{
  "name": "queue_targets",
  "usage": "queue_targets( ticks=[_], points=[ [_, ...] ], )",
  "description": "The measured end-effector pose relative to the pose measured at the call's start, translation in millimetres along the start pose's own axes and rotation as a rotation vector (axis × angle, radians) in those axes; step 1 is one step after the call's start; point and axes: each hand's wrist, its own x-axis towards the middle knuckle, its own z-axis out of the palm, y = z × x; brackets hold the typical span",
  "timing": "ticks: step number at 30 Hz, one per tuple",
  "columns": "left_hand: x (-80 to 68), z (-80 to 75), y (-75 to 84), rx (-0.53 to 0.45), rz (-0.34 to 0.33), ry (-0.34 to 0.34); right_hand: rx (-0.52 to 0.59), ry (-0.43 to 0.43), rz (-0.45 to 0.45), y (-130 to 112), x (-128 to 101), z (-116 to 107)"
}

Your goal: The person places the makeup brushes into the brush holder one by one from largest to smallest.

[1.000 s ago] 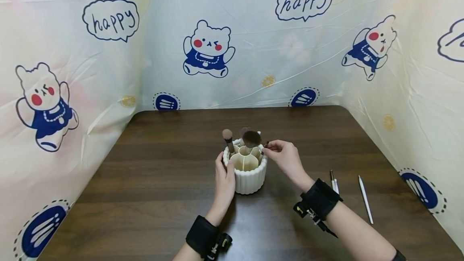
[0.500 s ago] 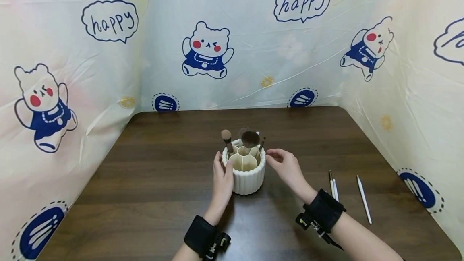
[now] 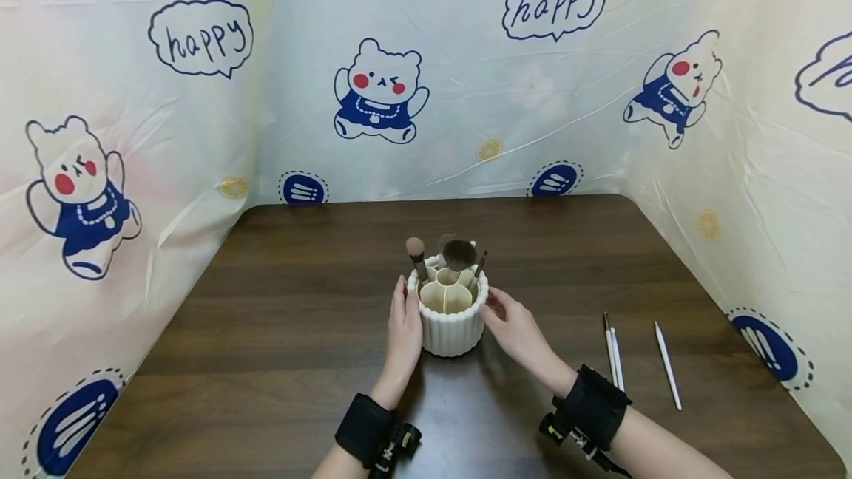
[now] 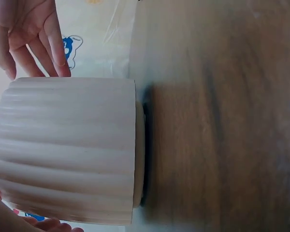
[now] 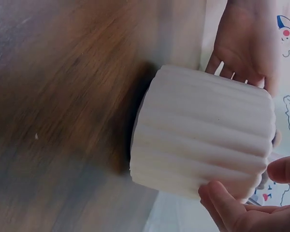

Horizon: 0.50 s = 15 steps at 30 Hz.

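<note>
A cream ribbed round holder [image 3: 452, 333] with inner compartments stands at mid-table. In its far compartments stand a tan-tipped brush [image 3: 416, 248], a big dark fluffy brush [image 3: 460, 253] and a thin small brush [image 3: 480, 263]. My left hand [image 3: 404, 320] lies flat against the holder's left wall, thumb near the rim. On the other side my right hand [image 3: 509, 322] touches the right wall with fairly straight fingers. The left wrist view shows the holder [image 4: 67, 145] close up, with the right hand's fingers [image 4: 31, 34] beyond it. In the right wrist view the left hand [image 5: 244, 43] lies behind the holder [image 5: 203, 135].
Two thin brushes [image 3: 612, 350] lie side by side on the dark wooden table [image 3: 299, 361] right of my right wrist, and a white thin one [image 3: 667, 365] lies further right. A cartoon-printed plastic sheet [image 3: 426, 80] walls in the table at the back and both sides.
My right hand let go of the thin small brush, which now stands in the holder. It then dropped down to the holder's right wall. The left hand stayed on the left wall.
</note>
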Motion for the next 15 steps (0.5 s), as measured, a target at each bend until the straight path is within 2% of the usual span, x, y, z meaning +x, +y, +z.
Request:
queue_targets(
  ticks=[15],
  points=[
    [-5.5,2.0,0.7,0.039,0.005,0.052,-0.034,-0.029,-0.017,-2,11,-5]
  ],
)
